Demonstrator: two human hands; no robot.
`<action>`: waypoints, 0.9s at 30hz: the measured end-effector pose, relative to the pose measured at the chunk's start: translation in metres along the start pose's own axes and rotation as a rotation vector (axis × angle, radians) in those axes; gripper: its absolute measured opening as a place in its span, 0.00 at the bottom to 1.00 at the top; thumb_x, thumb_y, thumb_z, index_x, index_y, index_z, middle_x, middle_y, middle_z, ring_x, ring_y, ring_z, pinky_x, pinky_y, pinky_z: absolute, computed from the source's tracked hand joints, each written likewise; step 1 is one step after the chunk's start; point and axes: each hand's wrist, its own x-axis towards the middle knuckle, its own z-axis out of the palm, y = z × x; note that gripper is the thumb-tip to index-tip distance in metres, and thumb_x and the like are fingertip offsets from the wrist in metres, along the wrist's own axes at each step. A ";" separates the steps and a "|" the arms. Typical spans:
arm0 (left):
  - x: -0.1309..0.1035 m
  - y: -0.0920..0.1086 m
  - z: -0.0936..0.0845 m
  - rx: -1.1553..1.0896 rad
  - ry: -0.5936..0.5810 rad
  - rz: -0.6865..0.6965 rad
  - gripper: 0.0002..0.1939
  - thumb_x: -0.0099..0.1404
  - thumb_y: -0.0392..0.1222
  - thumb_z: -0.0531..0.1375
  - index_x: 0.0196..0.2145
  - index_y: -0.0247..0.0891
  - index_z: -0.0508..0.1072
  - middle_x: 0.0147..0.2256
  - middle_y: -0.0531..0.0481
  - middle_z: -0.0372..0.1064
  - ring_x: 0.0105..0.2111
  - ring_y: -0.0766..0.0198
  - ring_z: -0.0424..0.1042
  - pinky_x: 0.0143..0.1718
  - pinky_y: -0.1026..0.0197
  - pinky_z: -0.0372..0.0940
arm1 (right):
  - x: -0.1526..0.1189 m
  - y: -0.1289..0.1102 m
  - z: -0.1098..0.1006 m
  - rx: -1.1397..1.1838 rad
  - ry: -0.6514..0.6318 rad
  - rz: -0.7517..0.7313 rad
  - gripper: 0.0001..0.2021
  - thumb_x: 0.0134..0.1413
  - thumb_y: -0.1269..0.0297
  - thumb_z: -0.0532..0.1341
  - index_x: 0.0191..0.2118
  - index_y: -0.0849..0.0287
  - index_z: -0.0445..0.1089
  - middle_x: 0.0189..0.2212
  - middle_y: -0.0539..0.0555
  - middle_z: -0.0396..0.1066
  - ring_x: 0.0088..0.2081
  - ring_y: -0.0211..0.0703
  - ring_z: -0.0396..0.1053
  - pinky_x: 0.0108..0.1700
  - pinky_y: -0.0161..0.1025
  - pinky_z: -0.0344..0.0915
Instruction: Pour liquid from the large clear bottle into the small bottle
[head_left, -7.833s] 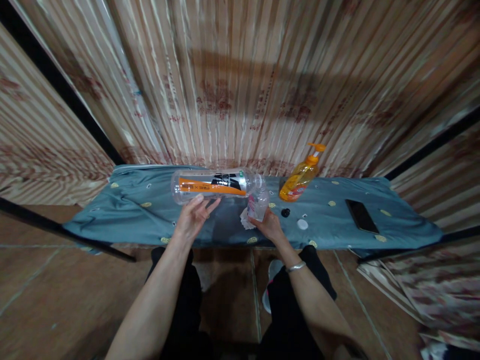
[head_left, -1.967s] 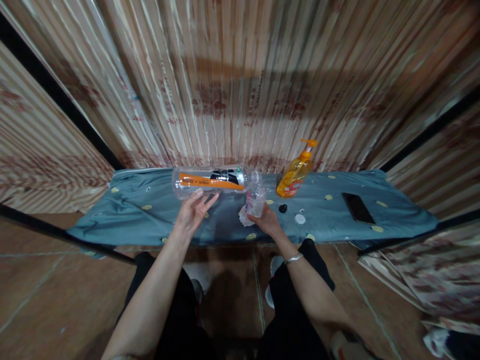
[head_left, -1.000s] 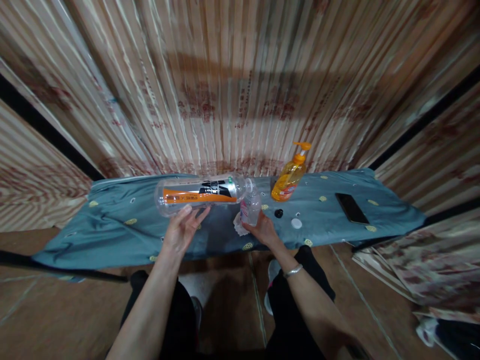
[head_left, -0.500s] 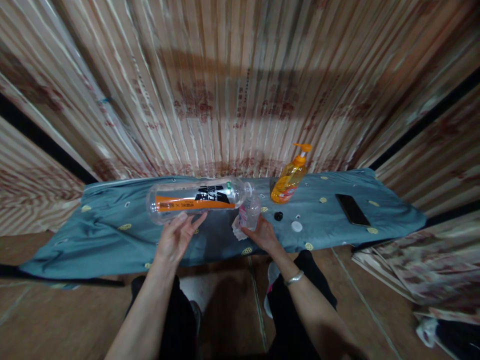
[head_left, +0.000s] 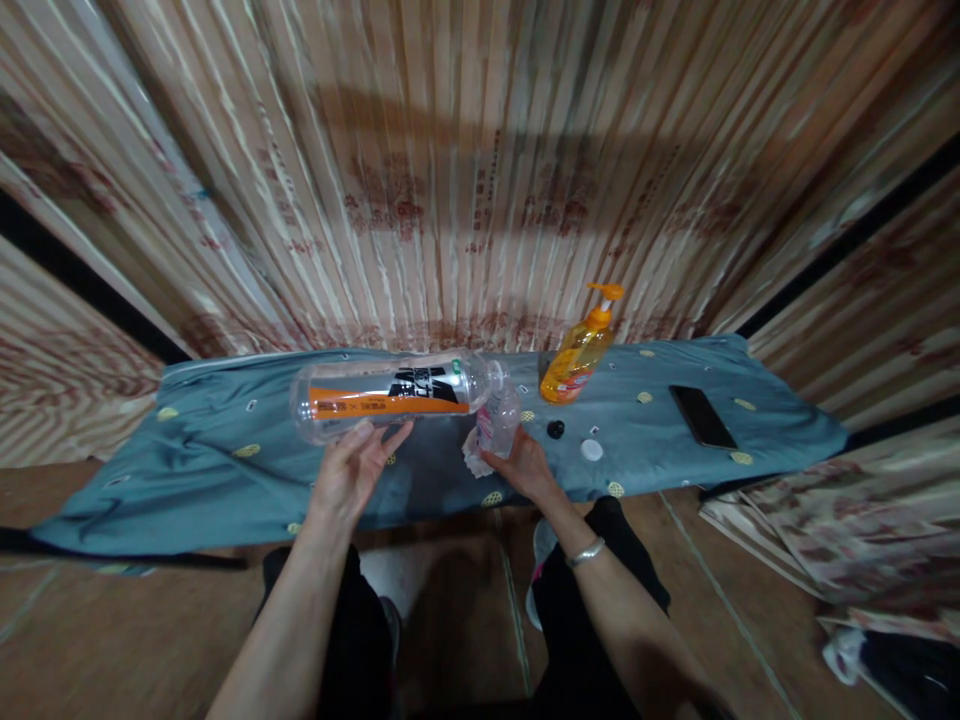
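Note:
A large clear plastic bottle with an orange, black and silver label lies on its side, its neck pointing right. My left hand holds it from below near the middle, thumb and a finger against its near side. In my right hand is a small clear plastic bottle with pink print, tilted, its upper part at the large bottle's mouth. Whether the two touch I cannot tell. A whitish crumpled piece shows beside the small bottle, partly hidden behind it and the hand.
An orange pump bottle stands to the right of my hands. A black cap and a white cap lie in front of it. Farther right is a black phone. Blue-green cloth covers the narrow table; a striped curtain hangs behind.

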 end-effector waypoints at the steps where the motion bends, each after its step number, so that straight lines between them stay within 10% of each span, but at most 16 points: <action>1: 0.000 0.000 0.000 0.000 -0.003 -0.001 0.08 0.44 0.33 0.67 0.23 0.39 0.72 0.32 0.52 0.76 0.39 0.55 0.73 0.49 0.41 0.65 | 0.000 0.000 0.000 -0.002 0.000 -0.002 0.26 0.46 0.56 0.63 0.50 0.65 0.62 0.43 0.63 0.72 0.46 0.52 0.71 0.46 0.43 0.66; 27: 0.004 -0.001 -0.001 0.008 -0.006 0.001 0.10 0.44 0.34 0.67 0.27 0.39 0.73 0.33 0.52 0.76 0.39 0.57 0.74 0.45 0.47 0.69 | 0.000 -0.001 -0.001 0.018 0.000 0.031 0.29 0.44 0.55 0.65 0.51 0.66 0.61 0.42 0.64 0.72 0.44 0.55 0.71 0.44 0.45 0.66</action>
